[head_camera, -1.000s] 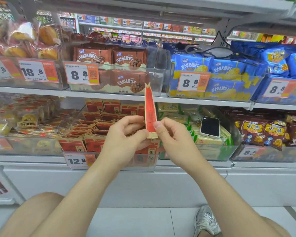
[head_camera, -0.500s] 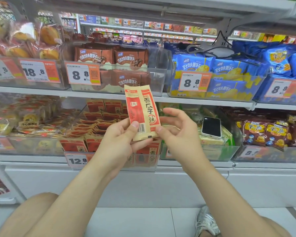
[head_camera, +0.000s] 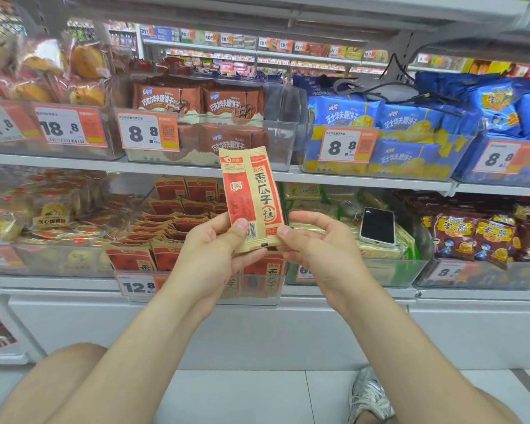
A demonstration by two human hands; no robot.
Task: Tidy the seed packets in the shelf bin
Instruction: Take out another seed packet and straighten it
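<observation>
A tan and red seed packet (head_camera: 251,194) stands upright in front of the shelf, its printed face toward me. My left hand (head_camera: 214,255) grips its lower left part, thumb over the barcode. My right hand (head_camera: 315,243) pinches the packet's lower right corner with thumb and finger, the other fingers loosely spread. Behind the hands sits the clear shelf bin (head_camera: 141,289) on the lower shelf, holding several more seed packets (head_camera: 172,218), some standing at the back and front, others lying tilted in the middle.
A white phone (head_camera: 377,226) lies on green packets in the bin to the right. Brown biscuit packs (head_camera: 196,99) and blue biscuit packs (head_camera: 380,117) fill bins on the shelf above. Price tags line the bin fronts. My knees and a shoe (head_camera: 367,393) are below.
The packet has turned from edge-on to face-on and lifted slightly higher. My right hand's fingers opened from a tight pinch to a looser hold at the corner.
</observation>
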